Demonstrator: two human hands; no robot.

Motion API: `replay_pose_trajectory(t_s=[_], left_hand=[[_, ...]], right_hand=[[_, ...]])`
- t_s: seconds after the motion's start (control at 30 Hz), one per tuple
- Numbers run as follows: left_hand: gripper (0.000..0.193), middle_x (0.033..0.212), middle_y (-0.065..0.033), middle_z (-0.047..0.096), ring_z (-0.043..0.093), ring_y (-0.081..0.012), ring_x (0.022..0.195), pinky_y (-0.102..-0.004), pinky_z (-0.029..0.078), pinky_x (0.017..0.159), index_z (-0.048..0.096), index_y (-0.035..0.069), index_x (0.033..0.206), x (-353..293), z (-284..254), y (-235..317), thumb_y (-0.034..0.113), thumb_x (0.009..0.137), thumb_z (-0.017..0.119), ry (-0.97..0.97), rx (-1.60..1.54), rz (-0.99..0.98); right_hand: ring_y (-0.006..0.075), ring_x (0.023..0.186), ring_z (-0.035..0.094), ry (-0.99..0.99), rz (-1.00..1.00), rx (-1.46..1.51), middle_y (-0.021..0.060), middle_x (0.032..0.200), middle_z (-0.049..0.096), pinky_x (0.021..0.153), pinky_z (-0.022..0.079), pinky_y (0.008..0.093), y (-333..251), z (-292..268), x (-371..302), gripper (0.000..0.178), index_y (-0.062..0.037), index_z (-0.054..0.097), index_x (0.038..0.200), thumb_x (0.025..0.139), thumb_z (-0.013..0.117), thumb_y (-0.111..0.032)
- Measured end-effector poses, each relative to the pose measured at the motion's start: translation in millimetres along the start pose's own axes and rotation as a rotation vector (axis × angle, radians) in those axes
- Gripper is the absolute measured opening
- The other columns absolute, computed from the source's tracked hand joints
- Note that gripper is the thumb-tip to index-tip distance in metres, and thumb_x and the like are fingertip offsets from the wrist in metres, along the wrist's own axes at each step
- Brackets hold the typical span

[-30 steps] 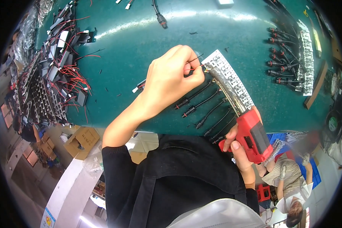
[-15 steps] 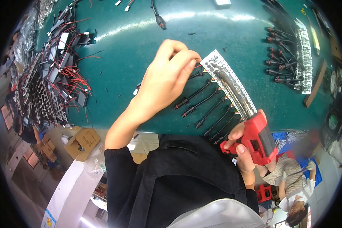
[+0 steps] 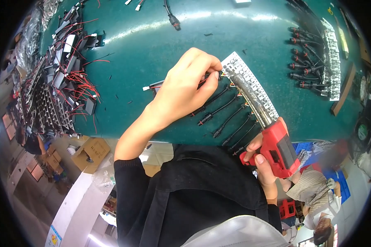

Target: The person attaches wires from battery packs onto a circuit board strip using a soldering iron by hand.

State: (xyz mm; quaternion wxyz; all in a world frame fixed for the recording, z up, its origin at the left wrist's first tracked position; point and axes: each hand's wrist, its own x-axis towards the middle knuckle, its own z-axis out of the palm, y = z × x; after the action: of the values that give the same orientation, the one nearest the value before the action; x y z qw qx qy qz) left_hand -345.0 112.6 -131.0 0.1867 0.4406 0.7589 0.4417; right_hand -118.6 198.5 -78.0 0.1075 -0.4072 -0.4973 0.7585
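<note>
My left hand [image 3: 183,88] pinches a thin cable end between thumb and forefinger, at the upper left end of a white circuit board strip [image 3: 247,73]. Part of that cable is hidden behind the fingers. In my right hand [image 3: 268,175] is a red and grey soldering gun [image 3: 279,146], its trigger under the fingers. The gun's long, darkened metal barrel lies over the strip, and its tip is close to the left fingertips. Several short black cables [image 3: 221,110] with round connectors run from the strip's left edge toward me. A small white plug [image 3: 146,88] shows left of my left wrist.
Black modules with red wires [image 3: 75,76] are heaped at the left. At the right are black connector cables [image 3: 303,66] beside another white strip [image 3: 330,61] and a brown bar [image 3: 343,89]. One black connector [image 3: 175,22] lies at the far side. A person [image 3: 319,201] is at lower right.
My left hand has shifted slightly right and down, its fingers now closer to the strip's edge with a black cable end at them. The soldering gun has barely moved.
</note>
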Motion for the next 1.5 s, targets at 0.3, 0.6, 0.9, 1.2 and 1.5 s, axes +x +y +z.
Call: replay_pose_trajectory(t_s=[0.3, 0.6, 0.9, 1.2, 1.5], left_hand=[[0.012, 0.08, -0.0039, 0.056, 0.051, -0.0098, 0.061, -0.0227, 0.044, 0.055, 0.062, 0.002, 0.09, -1, 3, -4, -0.002, 0.08, 0.065, 0.008, 0.07, 0.06], [0.013, 0.079, -0.0032, 0.054, 0.05, -0.0097, 0.06, -0.0229, 0.043, 0.054, 0.062, 0.003, 0.09, 0, 4, -4, -0.002, 0.079, 0.065, 0.008, 0.103, 0.067], [0.012, 0.079, -0.0035, 0.054, 0.051, -0.0103, 0.06, -0.0235, 0.044, 0.054, 0.061, 0.003, 0.088, 0, 6, -5, -0.002, 0.079, 0.065, 0.015, 0.111, 0.069], [0.011, 0.08, -0.0057, 0.055, 0.053, -0.014, 0.061, -0.0258, 0.045, 0.054, 0.06, 0.002, 0.087, 0, 4, -5, -0.002, 0.078, 0.064, 0.025, 0.1, 0.09], [0.01, 0.082, -0.0092, 0.053, 0.059, -0.0212, 0.071, -0.0308, 0.05, 0.062, 0.057, 0.002, 0.088, -4, 4, -9, 0.001, 0.08, 0.062, 0.038, 0.097, 0.087]], right_hand=[[0.016, 0.059, 0.055, -0.023, 0.01, 0.004, 0.0113, 0.082, 0.058, 0.057, 0.048, 0.0258, 5, -3, 2, 0.087, 0.0068, 0.013, 0.144, 0.079, 0.065, -0.019], [0.0158, 0.07, 0.059, -0.087, 0.056, 0.066, 0.0105, 0.086, 0.062, 0.063, 0.052, 0.0274, 6, -11, 4, 0.083, 0.0029, 0.017, 0.145, 0.08, 0.067, -0.01], [0.0165, 0.062, 0.057, -0.028, -0.044, 0.005, 0.0102, 0.085, 0.058, 0.061, 0.05, 0.0276, 6, -2, 4, 0.085, 0.0042, 0.015, 0.145, 0.079, 0.064, -0.016], [0.0156, 0.067, 0.056, -0.057, 0.025, 0.039, 0.0106, 0.086, 0.058, 0.059, 0.05, 0.0268, 2, -3, 4, 0.083, 0.0033, 0.016, 0.145, 0.079, 0.064, -0.013], [0.0162, 0.062, 0.056, -0.061, -0.159, 0.149, 0.0109, 0.085, 0.055, 0.056, 0.047, 0.0264, 1, -4, 6, 0.035, 0.0018, 0.054, 0.103, 0.078, 0.065, -0.021]])
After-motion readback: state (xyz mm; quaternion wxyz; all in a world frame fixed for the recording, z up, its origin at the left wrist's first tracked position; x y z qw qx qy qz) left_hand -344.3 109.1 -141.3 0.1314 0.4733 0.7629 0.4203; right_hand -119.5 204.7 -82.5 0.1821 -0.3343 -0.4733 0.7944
